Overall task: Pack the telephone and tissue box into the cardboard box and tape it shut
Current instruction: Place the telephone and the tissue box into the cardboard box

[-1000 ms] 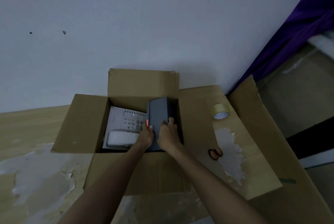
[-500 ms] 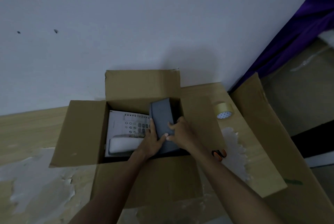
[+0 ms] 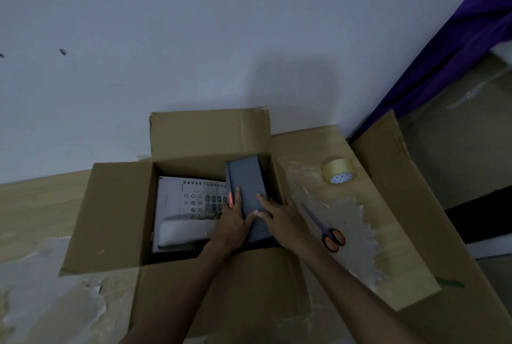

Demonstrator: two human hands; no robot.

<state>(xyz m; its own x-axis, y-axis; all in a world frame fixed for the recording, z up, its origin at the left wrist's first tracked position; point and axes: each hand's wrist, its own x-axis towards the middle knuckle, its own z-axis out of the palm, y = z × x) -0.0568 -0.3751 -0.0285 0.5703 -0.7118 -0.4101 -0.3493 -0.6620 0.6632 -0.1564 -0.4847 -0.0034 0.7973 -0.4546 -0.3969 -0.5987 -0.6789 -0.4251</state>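
Left hand (image 3: 232, 223) and right hand (image 3: 281, 219), fingers nearly flat, are pressing the tissue box (image 3: 246, 177) beside the telephone (image 3: 185, 205) in the cardboard box (image 3: 194, 166); 4 flaps (image 3: 110, 219) are gaping, tape roll (image 3: 338, 170) untouched.

tissue box (image 3: 246, 188) right of telephone (image 3: 188, 213), in cardboard box (image 3: 110, 216)

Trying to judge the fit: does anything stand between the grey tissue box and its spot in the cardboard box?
Nothing visible does. The tissue box sits in the right side of the cardboard box, beside the telephone, with the left hand and right hand resting on it. The floor beneath it is hidden.
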